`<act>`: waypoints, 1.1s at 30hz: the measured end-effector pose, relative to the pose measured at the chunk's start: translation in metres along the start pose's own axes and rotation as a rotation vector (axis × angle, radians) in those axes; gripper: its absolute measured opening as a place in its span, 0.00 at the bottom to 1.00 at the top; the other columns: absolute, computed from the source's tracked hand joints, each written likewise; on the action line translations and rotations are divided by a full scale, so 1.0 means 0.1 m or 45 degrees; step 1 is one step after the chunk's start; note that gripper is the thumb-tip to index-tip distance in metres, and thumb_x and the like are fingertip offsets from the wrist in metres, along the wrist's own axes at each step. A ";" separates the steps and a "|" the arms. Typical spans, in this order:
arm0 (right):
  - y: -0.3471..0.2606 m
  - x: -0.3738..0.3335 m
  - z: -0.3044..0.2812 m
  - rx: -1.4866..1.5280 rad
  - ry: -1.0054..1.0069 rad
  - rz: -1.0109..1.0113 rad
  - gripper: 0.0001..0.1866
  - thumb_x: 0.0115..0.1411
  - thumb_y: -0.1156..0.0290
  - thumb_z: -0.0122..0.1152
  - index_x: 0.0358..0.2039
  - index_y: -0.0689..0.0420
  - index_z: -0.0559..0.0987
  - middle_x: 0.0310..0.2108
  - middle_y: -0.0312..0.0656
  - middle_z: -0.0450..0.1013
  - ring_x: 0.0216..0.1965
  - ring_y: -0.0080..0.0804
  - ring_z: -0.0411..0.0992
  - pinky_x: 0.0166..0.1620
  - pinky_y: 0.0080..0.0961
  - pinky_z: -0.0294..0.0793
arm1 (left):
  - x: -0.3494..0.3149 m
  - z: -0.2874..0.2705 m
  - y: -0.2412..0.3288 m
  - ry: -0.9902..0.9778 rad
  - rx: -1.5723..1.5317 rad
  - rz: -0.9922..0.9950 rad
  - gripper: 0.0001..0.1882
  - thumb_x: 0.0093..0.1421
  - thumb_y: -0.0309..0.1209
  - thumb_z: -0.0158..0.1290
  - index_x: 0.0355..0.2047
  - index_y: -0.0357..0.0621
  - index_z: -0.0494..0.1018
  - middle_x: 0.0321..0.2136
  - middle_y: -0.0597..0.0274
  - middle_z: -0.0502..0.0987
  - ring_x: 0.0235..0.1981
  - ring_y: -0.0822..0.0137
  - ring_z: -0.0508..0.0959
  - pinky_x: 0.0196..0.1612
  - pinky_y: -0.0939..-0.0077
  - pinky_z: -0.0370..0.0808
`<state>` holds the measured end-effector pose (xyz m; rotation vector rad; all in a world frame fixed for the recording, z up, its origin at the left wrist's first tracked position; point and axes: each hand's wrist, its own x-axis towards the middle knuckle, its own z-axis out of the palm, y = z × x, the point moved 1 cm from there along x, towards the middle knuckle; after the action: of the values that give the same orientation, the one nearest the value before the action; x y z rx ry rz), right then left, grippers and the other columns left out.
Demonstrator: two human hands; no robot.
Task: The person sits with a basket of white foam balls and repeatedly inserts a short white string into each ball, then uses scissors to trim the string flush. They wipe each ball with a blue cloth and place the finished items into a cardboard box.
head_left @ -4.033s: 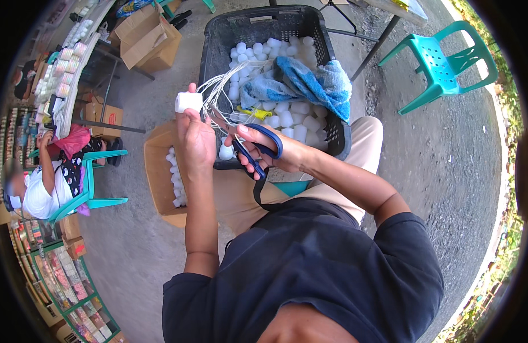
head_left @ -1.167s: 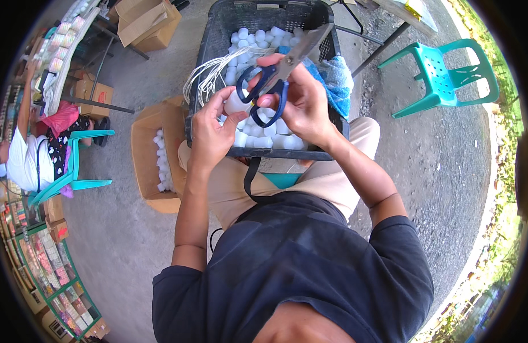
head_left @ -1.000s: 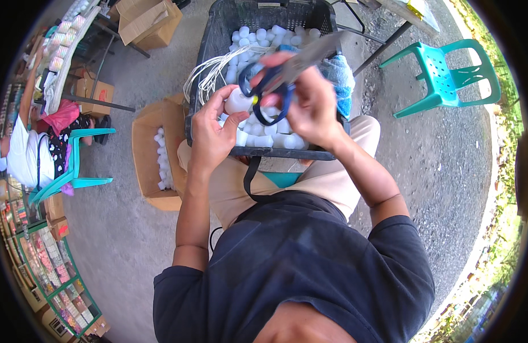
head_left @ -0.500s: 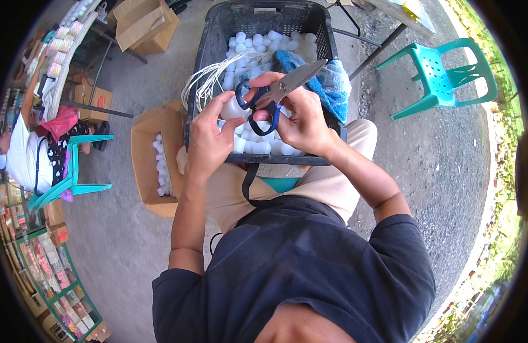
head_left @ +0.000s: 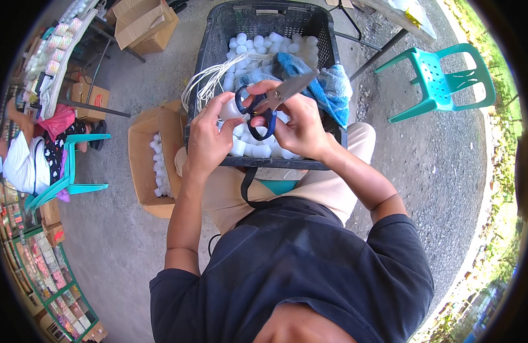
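My left hand (head_left: 209,137) holds a small white plastic piece (head_left: 231,108) with a bundle of white strings (head_left: 209,77) trailing up from it. My right hand (head_left: 298,123) grips blue-handled scissors (head_left: 272,103), their closed blades pointing up and to the right, just beside the white piece. Both hands hover over the near edge of a black plastic crate (head_left: 218,34) resting on my lap, filled with several small white pieces (head_left: 264,150) and a blue cloth (head_left: 327,86).
An open cardboard box (head_left: 147,154) with more white pieces stands on the concrete at my left. A teal chair (head_left: 441,80) is at the right, and a seated person (head_left: 24,163) on another teal chair (head_left: 69,177) at far left. Cardboard boxes (head_left: 141,20) and stocked shelves (head_left: 29,263) line the left.
The scissors have come down from above the crate to beside the white piece, their blades now tilted up to the right. My left hand kept hold of the white piece.
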<state>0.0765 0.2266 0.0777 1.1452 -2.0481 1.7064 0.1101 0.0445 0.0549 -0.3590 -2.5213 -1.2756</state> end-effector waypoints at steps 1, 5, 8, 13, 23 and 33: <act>-0.04 -0.02 0.03 0.310 0.106 0.226 0.22 0.53 0.87 0.60 0.49 0.63 0.71 0.39 0.44 0.75 0.41 0.28 0.76 0.41 0.24 0.78 | -0.01 0.00 -0.04 -0.013 -0.008 0.010 0.22 0.52 0.23 0.61 0.48 0.38 0.70 0.39 0.49 0.78 0.39 0.55 0.79 0.41 0.68 0.74; -0.15 0.08 -0.04 0.468 0.274 0.031 0.23 0.52 0.90 0.57 0.49 0.63 0.70 0.41 0.45 0.73 0.43 0.28 0.75 0.42 0.24 0.78 | 0.00 0.02 -0.08 0.033 -0.017 0.106 0.20 0.53 0.24 0.60 0.47 0.38 0.70 0.41 0.48 0.77 0.40 0.52 0.79 0.41 0.67 0.74; 0.13 -0.09 0.04 0.298 0.075 0.304 0.25 0.50 0.93 0.50 0.50 0.62 0.70 0.41 0.43 0.73 0.43 0.28 0.75 0.42 0.25 0.78 | 0.03 0.00 -0.20 -0.032 -0.133 -0.014 0.18 0.57 0.26 0.59 0.47 0.35 0.69 0.40 0.51 0.77 0.40 0.59 0.79 0.43 0.70 0.74; 0.38 -0.04 -0.34 -0.024 -0.035 0.727 0.20 0.57 0.75 0.62 0.49 0.63 0.70 0.29 0.38 0.76 0.33 0.17 0.72 0.37 0.16 0.72 | -0.07 -0.41 -0.61 0.340 -0.487 -0.155 0.17 0.63 0.29 0.53 0.50 0.38 0.67 0.41 0.52 0.76 0.42 0.67 0.76 0.46 0.76 0.73; 1.23 -0.58 0.12 -0.609 -1.013 0.784 0.05 0.52 0.73 0.57 0.27 0.59 0.81 0.25 0.51 0.76 0.35 0.46 0.76 0.40 0.39 0.74 | -1.90 -0.89 -3.60 1.061 -0.018 -1.481 0.13 0.59 0.36 0.58 0.37 0.38 0.73 0.30 0.56 0.78 0.26 0.68 0.77 0.25 0.78 0.74; 2.63 0.02 -0.69 -1.122 -0.127 1.177 0.27 0.56 0.48 0.57 0.43 0.59 0.79 0.37 0.55 0.75 0.41 0.49 0.75 0.50 0.46 0.72 | -0.08 -0.80 -2.14 0.673 -0.330 -0.618 0.11 0.57 0.30 0.60 0.39 0.39 0.78 0.30 0.63 0.80 0.28 0.77 0.77 0.31 0.86 0.74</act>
<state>-0.1266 0.2917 -0.0917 -0.0323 -3.1219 0.6832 0.0549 -0.1446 -0.0605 0.5131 -2.0482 -1.6104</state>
